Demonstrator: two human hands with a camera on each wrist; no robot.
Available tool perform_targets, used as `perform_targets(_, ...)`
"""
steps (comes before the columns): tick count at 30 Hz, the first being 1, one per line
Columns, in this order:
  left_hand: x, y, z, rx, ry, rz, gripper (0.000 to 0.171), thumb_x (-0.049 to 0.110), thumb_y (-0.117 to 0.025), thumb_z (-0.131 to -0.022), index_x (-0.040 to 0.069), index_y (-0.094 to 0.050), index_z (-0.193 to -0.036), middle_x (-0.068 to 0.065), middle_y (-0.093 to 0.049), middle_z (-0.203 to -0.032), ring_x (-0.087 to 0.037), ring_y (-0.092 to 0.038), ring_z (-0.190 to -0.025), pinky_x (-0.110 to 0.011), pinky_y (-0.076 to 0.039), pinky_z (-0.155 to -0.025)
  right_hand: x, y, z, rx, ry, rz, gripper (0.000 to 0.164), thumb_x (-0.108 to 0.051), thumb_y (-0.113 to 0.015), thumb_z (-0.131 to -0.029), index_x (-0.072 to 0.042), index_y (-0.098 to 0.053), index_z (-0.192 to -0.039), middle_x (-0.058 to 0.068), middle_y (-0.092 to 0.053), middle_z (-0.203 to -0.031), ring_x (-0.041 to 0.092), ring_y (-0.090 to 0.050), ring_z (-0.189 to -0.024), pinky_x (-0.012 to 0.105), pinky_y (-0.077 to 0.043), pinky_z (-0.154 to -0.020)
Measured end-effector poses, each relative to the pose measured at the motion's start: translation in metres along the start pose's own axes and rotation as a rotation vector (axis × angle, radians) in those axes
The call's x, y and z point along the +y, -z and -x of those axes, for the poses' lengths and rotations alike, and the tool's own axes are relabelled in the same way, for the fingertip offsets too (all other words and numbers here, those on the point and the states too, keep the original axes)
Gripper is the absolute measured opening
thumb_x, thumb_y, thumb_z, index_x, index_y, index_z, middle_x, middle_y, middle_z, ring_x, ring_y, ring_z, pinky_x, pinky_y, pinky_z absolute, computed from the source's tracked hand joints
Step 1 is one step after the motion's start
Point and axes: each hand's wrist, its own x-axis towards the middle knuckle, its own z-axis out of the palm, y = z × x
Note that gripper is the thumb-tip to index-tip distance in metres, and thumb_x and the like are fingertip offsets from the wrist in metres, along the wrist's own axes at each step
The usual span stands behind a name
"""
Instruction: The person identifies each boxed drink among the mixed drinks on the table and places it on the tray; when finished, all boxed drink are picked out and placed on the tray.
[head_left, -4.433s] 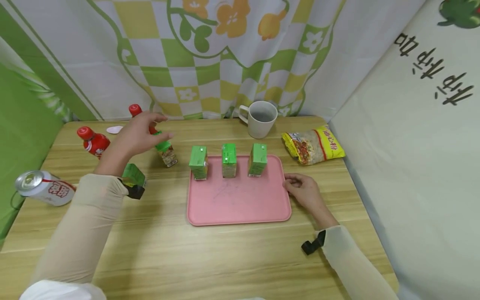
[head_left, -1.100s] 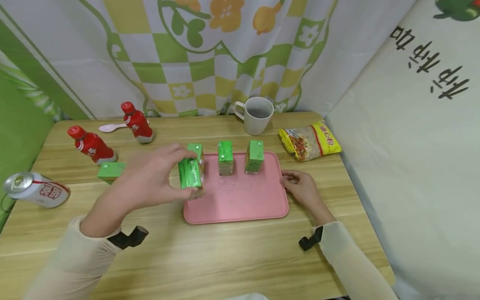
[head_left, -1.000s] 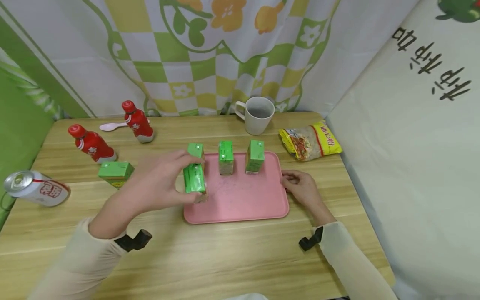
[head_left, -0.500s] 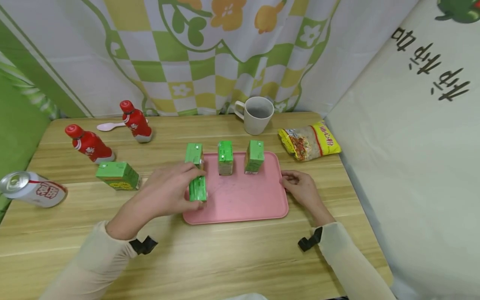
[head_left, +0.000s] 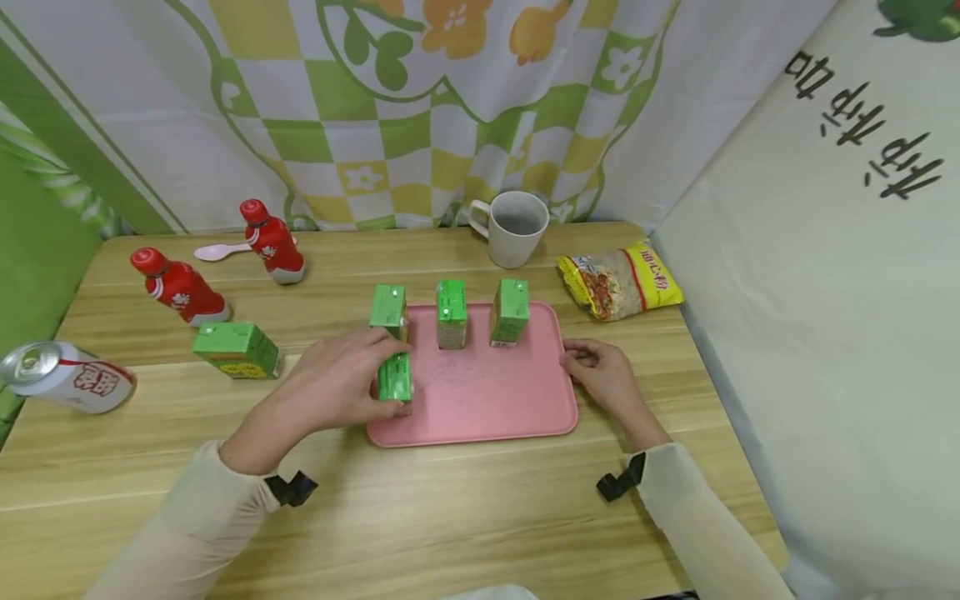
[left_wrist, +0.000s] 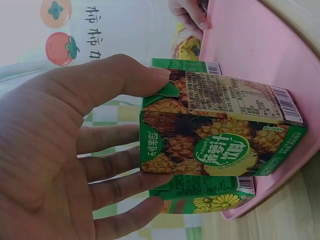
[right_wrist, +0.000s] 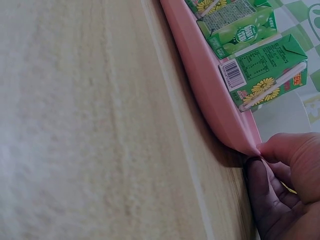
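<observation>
My left hand (head_left: 341,379) grips a pineapple juice box (left_wrist: 215,130) by its upper end, thumb on one side and fingers on the other. The box stands at the left part of the pink tray (head_left: 487,408), its base right at the tray floor in the left wrist view. Along the tray's back edge stand three more green juice boxes: one at left (head_left: 388,307), one in the middle (head_left: 452,312) and one at right (head_left: 510,312). My right hand (head_left: 609,382) pinches the tray's right rim, as the right wrist view shows up close.
Left of the tray lie a green carton (head_left: 238,350) and a white can (head_left: 71,379). Two red bottles, one nearer (head_left: 180,287) and one farther (head_left: 272,242), are by a pink spoon (head_left: 217,252). Behind the tray are a mug (head_left: 513,233) and a yellow food packet (head_left: 621,282).
My left hand has gone from the red bottles at the left to the tray, bringing the pineapple juice box and lowering it there. My right hand has stayed on the rim.
</observation>
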Motion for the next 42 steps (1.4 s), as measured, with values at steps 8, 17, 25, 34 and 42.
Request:
perform_targets(8, -0.003, -0.001, 0.002, -0.021, 0.034, 0.002, 0.073, 0.050, -0.086, -0.076, 0.011, -0.065, -0.134, -0.002, -0.062, -0.118, -0.019, -0.058, -0.089, -0.040, -0.052, -0.068, -0.001, 0.000, -0.003, -0.026, -0.009, -0.001, 0.036, -0.019, -0.070, -0.098, -0.002, -0.067, -0.130, 0.015, -0.069, -0.111, 0.024, -0.068, -0.099, 0.024, -0.056, -0.076)
perform_targets(17, -0.007, 0.002, 0.011, -0.010, 0.063, 0.064, 0.080, 0.055, -0.082, -0.080, 0.014, -0.057, -0.144, -0.007, -0.058, -0.136, -0.026, -0.060, -0.114, -0.050, -0.054, -0.081, -0.003, 0.005, -0.003, -0.062, -0.015, -0.054, 0.037, -0.014, -0.070, -0.098, 0.002, -0.065, -0.131, 0.020, -0.068, -0.112, 0.023, -0.069, -0.095, 0.030, -0.058, -0.075)
perform_targets(25, -0.025, 0.021, 0.042, 0.189, 0.115, 0.080, 0.065, 0.051, -0.075, -0.089, 0.015, -0.059, -0.141, -0.008, -0.059, -0.136, -0.032, -0.059, -0.118, -0.055, -0.054, -0.080, -0.004, 0.003, -0.001, -0.019, 0.040, 0.003, 0.033, -0.014, -0.072, -0.096, 0.000, -0.068, -0.126, 0.016, -0.071, -0.106, 0.024, -0.071, -0.090, 0.029, -0.059, -0.071)
perform_targets(34, -0.064, 0.042, 0.089, 0.362, 0.246, 0.073, 0.065, 0.036, -0.083, -0.086, 0.007, -0.059, -0.139, -0.015, -0.055, -0.134, -0.038, -0.054, -0.113, -0.054, -0.050, -0.067, 0.000, -0.001, -0.001, 0.027, 0.104, 0.072, 0.031, -0.015, -0.073, -0.095, -0.002, -0.071, -0.123, 0.012, -0.073, -0.102, 0.021, -0.071, -0.086, 0.026, -0.058, -0.068)
perform_targets(42, -0.090, 0.041, 0.110, 0.413, 0.289, 0.129, 0.065, 0.028, -0.085, -0.084, 0.003, -0.058, -0.138, -0.022, -0.051, -0.137, -0.043, -0.045, -0.121, -0.063, -0.039, -0.087, -0.001, -0.001, 0.002, 0.054, 0.125, 0.128, 0.031, -0.018, -0.075, -0.094, -0.005, -0.072, -0.122, 0.009, -0.073, -0.101, 0.021, -0.070, -0.087, 0.025, -0.056, -0.071)
